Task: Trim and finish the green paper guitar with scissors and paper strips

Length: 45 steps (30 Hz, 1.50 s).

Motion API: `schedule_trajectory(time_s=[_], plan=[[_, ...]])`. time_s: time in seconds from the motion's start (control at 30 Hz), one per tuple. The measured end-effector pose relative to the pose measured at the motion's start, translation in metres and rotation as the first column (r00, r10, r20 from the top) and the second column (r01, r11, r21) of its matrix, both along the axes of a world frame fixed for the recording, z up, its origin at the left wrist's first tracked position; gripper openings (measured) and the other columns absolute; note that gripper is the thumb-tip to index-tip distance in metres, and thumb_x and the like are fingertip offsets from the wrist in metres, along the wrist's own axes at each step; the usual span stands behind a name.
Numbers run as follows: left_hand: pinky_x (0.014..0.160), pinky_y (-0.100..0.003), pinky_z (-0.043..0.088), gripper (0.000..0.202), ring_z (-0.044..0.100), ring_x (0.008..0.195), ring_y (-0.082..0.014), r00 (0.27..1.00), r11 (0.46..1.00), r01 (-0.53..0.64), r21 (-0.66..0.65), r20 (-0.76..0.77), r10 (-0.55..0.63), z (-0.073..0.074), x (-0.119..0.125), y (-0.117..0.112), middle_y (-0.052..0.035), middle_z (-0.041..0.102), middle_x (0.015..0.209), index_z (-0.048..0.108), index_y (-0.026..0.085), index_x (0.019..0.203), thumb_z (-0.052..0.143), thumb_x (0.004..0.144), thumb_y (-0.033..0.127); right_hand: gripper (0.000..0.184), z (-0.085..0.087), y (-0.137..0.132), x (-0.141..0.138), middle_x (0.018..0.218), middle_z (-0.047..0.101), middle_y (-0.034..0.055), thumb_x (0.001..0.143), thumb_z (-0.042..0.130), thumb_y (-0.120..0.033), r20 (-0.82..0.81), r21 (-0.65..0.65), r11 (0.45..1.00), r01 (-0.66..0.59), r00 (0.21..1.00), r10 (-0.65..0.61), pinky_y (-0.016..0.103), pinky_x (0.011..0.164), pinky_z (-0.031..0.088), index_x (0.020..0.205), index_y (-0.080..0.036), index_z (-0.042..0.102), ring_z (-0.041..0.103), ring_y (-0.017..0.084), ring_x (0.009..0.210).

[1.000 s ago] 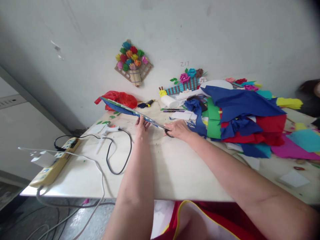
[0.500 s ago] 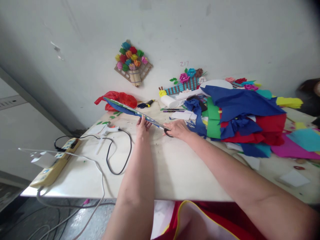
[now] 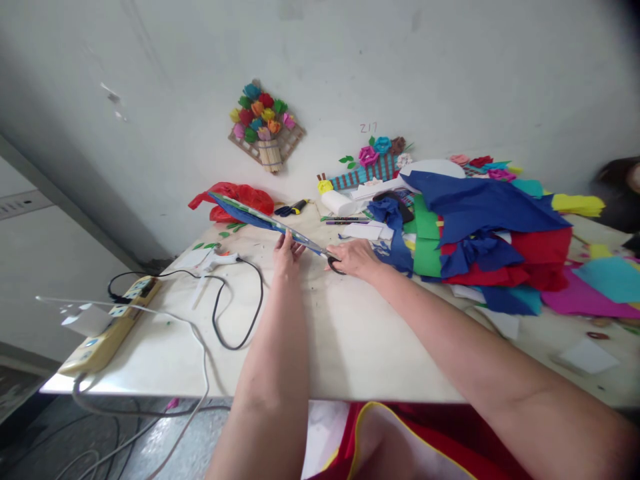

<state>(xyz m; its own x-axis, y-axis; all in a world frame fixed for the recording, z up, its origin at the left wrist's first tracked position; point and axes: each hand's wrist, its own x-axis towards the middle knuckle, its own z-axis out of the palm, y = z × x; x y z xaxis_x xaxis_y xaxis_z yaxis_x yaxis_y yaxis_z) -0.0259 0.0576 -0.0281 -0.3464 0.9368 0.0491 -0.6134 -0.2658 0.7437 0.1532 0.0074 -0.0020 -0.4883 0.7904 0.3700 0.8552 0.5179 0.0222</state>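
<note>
My left hand [image 3: 288, 253] grips the near part of a thin, flat blue piece [image 3: 245, 215] with a pale patterned edge, held above the table and seen almost edge-on. Its far end reaches over a red plastic bag. My right hand [image 3: 356, 257] is closed round the dark handles of a pair of scissors [image 3: 336, 264]. The scissor blades lie at the near end of the blue piece, close to my left fingers. How far the blades are apart, I cannot make out.
On the left are a power strip [image 3: 107, 327], cords and a white glue gun [image 3: 220, 259]. The red bag [image 3: 245, 200] and pliers [image 3: 293, 208] lie at the back. Coloured sheets [image 3: 490, 207] are heaped on the right. A paper-flower piece [image 3: 263, 127] hangs on the wall.
Almost nothing differs. The far end of the blue piece has tilted slightly, and both hands keep their places and their hold.
</note>
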Motion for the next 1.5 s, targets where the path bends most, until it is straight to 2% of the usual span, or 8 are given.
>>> schedule_trajectory(time_s=[0.27,0.8,0.9,1.03,1.27,1.5], plan=[[0.062,-0.026,0.049,0.029,0.057,0.051,-0.0091,1.0,1.0,0.005,-0.01,0.003,-0.005,-0.001,-0.001,0.001,0.0016,0.057,0.061,0.054,0.016,0.085,0.07,0.065,0.03,0.034,-0.005,0.005,0.001,0.091,0.069,0.0015,0.076,0.046,-0.052,-0.03,0.019,0.999,-0.028,0.999,0.029,0.026,0.062,0.033,0.094,-0.027,0.062,0.06,0.018,0.086],[0.066,-0.027,0.05,0.027,0.06,0.055,-0.0107,0.999,0.999,0.046,-0.02,0.018,-0.046,0.0,-0.002,0.0,0.0004,0.059,0.062,0.053,0.016,0.086,0.068,0.067,0.026,0.032,-0.003,0.006,0.005,0.087,0.069,0.0009,0.075,0.049,-0.051,-0.041,0.04,0.999,-0.032,0.999,0.034,0.025,0.058,0.031,0.088,-0.026,0.063,0.061,0.017,0.083],[0.067,-0.028,0.05,0.025,0.06,0.057,-0.012,0.995,0.995,0.097,-0.024,0.0,-0.097,0.001,-0.005,-0.001,-0.0013,0.059,0.063,0.055,0.014,0.082,0.066,0.069,0.032,0.029,-0.003,0.007,0.007,0.087,0.069,-0.0011,0.075,0.049,-0.05,-0.047,0.035,0.998,-0.045,0.998,0.047,0.025,0.058,0.031,0.087,-0.027,0.063,0.061,0.017,0.084],[0.069,-0.03,0.05,0.033,0.059,0.056,-0.0127,0.991,0.99,0.136,-0.039,0.022,-0.135,0.005,-0.009,-0.004,-0.0024,0.058,0.063,0.056,0.014,0.077,0.057,0.074,0.047,0.029,-0.004,0.009,0.011,0.09,0.069,-0.0021,0.076,0.049,-0.049,-0.046,0.026,0.998,-0.056,0.997,0.057,0.025,0.059,0.031,0.092,-0.029,0.063,0.061,0.016,0.085],[0.069,-0.033,0.051,0.033,0.061,0.059,-0.015,0.989,0.988,0.143,-0.063,-0.017,-0.145,0.005,-0.009,-0.007,-0.0057,0.06,0.066,0.056,0.012,0.075,0.06,0.072,0.045,0.032,-0.002,0.007,0.015,0.093,0.068,0.0007,0.077,0.047,-0.049,-0.017,-0.014,0.998,-0.053,0.998,0.053,0.025,0.062,0.032,0.093,-0.027,0.063,0.06,0.017,0.087],[0.067,-0.034,0.051,0.032,0.061,0.058,-0.016,0.984,0.983,0.173,-0.057,-0.041,-0.176,0.002,-0.005,-0.006,-0.0062,0.06,0.066,0.058,0.012,0.077,0.06,0.073,0.043,0.035,-0.001,0.007,0.017,0.095,0.068,0.0021,0.077,0.045,-0.052,0.005,0.008,0.998,-0.056,0.998,0.056,0.026,0.063,0.031,0.096,-0.027,0.061,0.059,0.018,0.089]])
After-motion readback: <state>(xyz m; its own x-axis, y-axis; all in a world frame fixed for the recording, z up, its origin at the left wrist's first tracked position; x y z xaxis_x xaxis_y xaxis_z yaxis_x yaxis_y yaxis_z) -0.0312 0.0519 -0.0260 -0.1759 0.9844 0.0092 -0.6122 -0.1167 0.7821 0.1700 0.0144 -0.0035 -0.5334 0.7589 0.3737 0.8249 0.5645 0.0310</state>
